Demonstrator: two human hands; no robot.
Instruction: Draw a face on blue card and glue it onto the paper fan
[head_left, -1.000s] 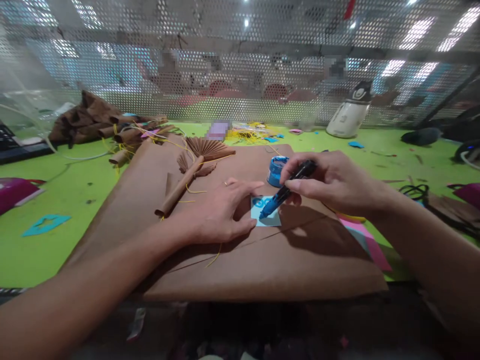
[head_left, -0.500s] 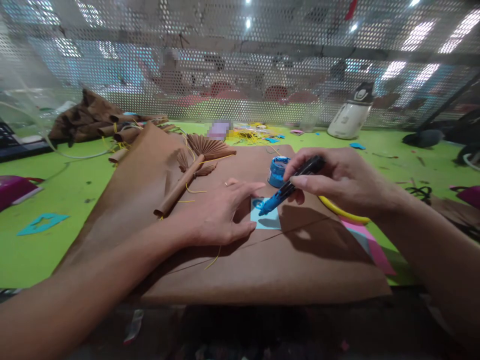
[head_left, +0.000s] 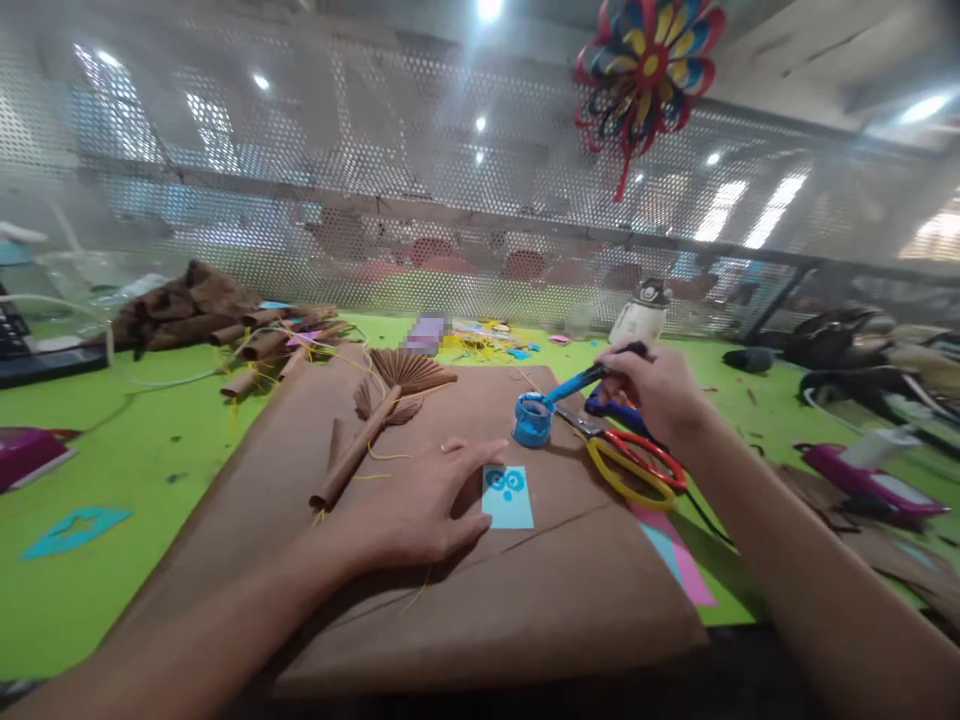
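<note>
Brown paper sheet (head_left: pixel 555 600) on my feed. Left hand (head_left: pixel 424 500) spread on it beside the light-blue note (head_left: pixel 511 510), grasping nothing. Right hand (head_left: pixel 651 390) grips the marker (head_left: pixel 580 384), which I see moved off the note to the paint jar (head_left: pixel 532 432): open, rim smeared blue, near sheet's far right corner. Note, right of sheet centre, now shows two rings (head_left: pixel 514 481), dot (head_left: pixel 508 496) below.

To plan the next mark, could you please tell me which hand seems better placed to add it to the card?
Likely the right hand: it holds the pen, its blue end at the jar. The left hand holds no tool and lies beside the card, perhaps better for steadying.
</note>
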